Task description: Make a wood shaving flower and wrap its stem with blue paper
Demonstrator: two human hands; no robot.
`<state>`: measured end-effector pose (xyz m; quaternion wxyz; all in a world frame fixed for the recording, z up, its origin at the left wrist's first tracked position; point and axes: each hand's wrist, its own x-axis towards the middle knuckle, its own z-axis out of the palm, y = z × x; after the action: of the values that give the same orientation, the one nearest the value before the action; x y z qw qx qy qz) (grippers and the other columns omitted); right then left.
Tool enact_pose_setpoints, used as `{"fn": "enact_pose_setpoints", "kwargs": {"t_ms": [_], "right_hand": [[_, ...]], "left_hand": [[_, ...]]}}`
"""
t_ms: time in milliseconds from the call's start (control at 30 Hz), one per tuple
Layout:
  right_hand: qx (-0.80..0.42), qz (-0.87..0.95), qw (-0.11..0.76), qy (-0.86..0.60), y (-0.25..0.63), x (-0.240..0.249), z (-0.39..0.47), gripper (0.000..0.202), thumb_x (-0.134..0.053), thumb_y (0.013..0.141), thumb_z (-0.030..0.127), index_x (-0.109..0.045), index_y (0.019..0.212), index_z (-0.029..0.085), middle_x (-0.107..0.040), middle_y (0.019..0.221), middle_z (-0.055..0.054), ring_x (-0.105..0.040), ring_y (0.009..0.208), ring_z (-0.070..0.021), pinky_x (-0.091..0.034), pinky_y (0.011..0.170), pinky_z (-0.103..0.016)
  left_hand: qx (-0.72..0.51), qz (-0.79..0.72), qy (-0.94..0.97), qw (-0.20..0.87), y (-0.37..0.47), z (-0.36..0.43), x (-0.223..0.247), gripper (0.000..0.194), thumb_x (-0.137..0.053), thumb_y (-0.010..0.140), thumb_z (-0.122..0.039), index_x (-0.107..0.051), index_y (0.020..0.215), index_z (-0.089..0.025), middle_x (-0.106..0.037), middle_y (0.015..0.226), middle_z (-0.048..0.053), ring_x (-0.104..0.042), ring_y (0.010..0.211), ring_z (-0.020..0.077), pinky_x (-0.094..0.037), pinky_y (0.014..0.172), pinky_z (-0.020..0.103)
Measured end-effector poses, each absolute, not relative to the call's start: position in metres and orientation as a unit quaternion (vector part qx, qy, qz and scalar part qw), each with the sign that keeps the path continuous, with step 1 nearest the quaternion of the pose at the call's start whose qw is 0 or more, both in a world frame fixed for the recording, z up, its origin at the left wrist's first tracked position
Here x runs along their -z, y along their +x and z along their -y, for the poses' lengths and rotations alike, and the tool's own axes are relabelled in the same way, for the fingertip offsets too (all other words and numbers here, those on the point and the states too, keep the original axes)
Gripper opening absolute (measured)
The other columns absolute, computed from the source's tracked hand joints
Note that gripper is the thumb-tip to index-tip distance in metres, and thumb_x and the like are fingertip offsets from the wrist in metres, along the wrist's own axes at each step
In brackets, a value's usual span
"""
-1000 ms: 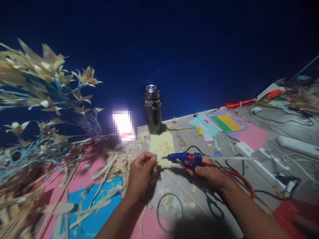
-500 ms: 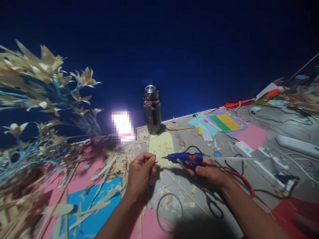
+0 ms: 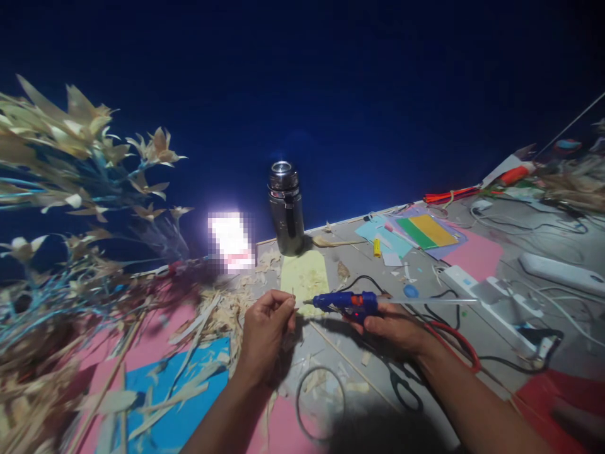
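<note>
So the right hand [image 3: 392, 325] is wrapped around a blue plastic hot-glue gun [image 3: 345, 302] with orange bits and a tiny red light showing, and a long clear glue stick [image 3: 439, 300] pokes out the back. The gun's held roughly level above the grey counter [image 3: 354, 260], metal nozzle [image 3: 308, 302] pointing left. The left hand [image 3: 269, 315] has thumb and finger pinched together on a thin, pale sliver [image 3: 293, 292] with one end sticking up. Nozzle and sliver are just beside each other over the near end of a pale yellow rounded sheet [image 3: 305, 268]. Honestly it's too small and dim to tell if they touch, or what that sliver really is.

My read: the step in hand is lining the nozzle up with the sliver to dab glue on it. The next move calls for a steady pinch, a light squeeze on the gun, and skin kept clear of the tip, which I'd assume is hot.

Nearby, a dark metallic flask [image 3: 287, 224] stands upright behind the sheet, black-handled scissors [image 3: 405, 389] lie below the right hand, and a white plastic power strip [image 3: 494, 312] sits off to the right.
</note>
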<state>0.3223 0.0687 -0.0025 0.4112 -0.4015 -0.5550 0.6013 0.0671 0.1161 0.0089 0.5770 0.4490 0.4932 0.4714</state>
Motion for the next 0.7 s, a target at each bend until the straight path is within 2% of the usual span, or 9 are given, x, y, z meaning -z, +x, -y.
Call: {"fn": "enact_pose_setpoints", "kwargs": {"t_ms": [67, 200, 333, 400, 533, 633, 700], "right_hand": [[-0.566, 0.583, 0.4, -0.423, 0.324, -0.001, -0.07, 0.045, -0.073, 0.085, 0.063, -0.071, 0.085, 0.018, -0.058, 0.073, -0.004, -0.048, 0.063, -0.0163, -0.038, 0.055, -0.029], [-0.422, 0.701, 0.357, -0.451, 0.324, -0.01, -0.073, 0.031, -0.064, 0.094, 0.048, -0.069, 0.083, 0.02, -0.058, 0.074, -0.002, -0.051, 0.067, -0.017, -0.039, 0.061, -0.029], [-0.286, 0.784, 0.289, -0.47, 0.315, -0.006, -0.078, 0.017, -0.069, 0.088, 0.032, -0.073, 0.096, 0.017, -0.068, 0.088, -0.006, -0.061, 0.084, -0.0228, -0.047, 0.077, -0.034], [-0.223, 0.811, 0.256, -0.477, 0.311, 0.0, -0.079, 0.025, -0.073, 0.084, 0.026, -0.073, 0.106, 0.016, -0.072, 0.096, -0.009, -0.062, 0.093, -0.0266, -0.048, 0.085, -0.038], [-0.156, 0.842, 0.208, -0.473, 0.307, 0.004, -0.078, 0.029, -0.078, 0.082, 0.025, -0.072, 0.109, 0.018, -0.073, 0.101, -0.008, -0.062, 0.095, -0.0265, -0.048, 0.087, -0.039], [-0.061, 0.846, 0.261, -0.461, 0.302, -0.008, -0.071, 0.019, -0.072, 0.089, 0.022, -0.072, 0.107, 0.018, -0.073, 0.104, -0.009, -0.062, 0.095, -0.0253, -0.046, 0.086, -0.038], [0.021, 0.825, 0.335, -0.455, 0.292, -0.023, -0.065, 0.007, -0.065, 0.095, 0.017, -0.071, 0.098, 0.018, -0.073, 0.094, -0.007, -0.06, 0.088, -0.0227, -0.044, 0.082, -0.036]], "left_hand": [[-0.478, -0.488, 0.444, 0.579, 0.067, -0.116, -0.01, 0.025, -0.077, 0.082, -0.039, -0.066, 0.08, -0.016, -0.057, 0.048, -0.004, -0.043, 0.044, 0.0068, -0.03, 0.042, 0.016], [-0.503, -0.477, 0.411, 0.592, 0.066, -0.116, -0.014, 0.03, -0.081, 0.078, -0.041, -0.065, 0.08, -0.017, -0.056, 0.047, -0.006, -0.04, 0.041, 0.0055, -0.028, 0.041, 0.015], [-0.519, -0.451, 0.388, 0.613, 0.065, -0.114, -0.023, 0.033, -0.085, 0.073, -0.043, -0.064, 0.078, -0.017, -0.054, 0.045, -0.007, -0.038, 0.039, 0.0046, -0.026, 0.039, 0.014], [-0.519, -0.444, 0.389, 0.619, 0.065, -0.113, -0.028, 0.035, -0.086, 0.072, -0.044, -0.064, 0.078, -0.017, -0.054, 0.044, -0.007, -0.037, 0.038, 0.0043, -0.025, 0.039, 0.014], [-0.518, -0.451, 0.398, 0.608, 0.065, -0.106, -0.038, 0.035, -0.085, 0.072, -0.044, -0.065, 0.079, -0.016, -0.055, 0.044, -0.006, -0.037, 0.038, 0.0048, -0.024, 0.039, 0.015], [-0.518, -0.471, 0.396, 0.594, 0.068, -0.098, -0.045, 0.034, -0.084, 0.072, -0.044, -0.066, 0.08, -0.016, -0.054, 0.043, -0.006, -0.036, 0.038, 0.0052, -0.024, 0.038, 0.016], [-0.516, -0.485, 0.392, 0.587, 0.072, -0.094, -0.047, 0.033, -0.082, 0.073, -0.044, -0.067, 0.08, -0.016, -0.053, 0.043, -0.006, -0.036, 0.037, 0.0055, -0.024, 0.039, 0.016]]}}
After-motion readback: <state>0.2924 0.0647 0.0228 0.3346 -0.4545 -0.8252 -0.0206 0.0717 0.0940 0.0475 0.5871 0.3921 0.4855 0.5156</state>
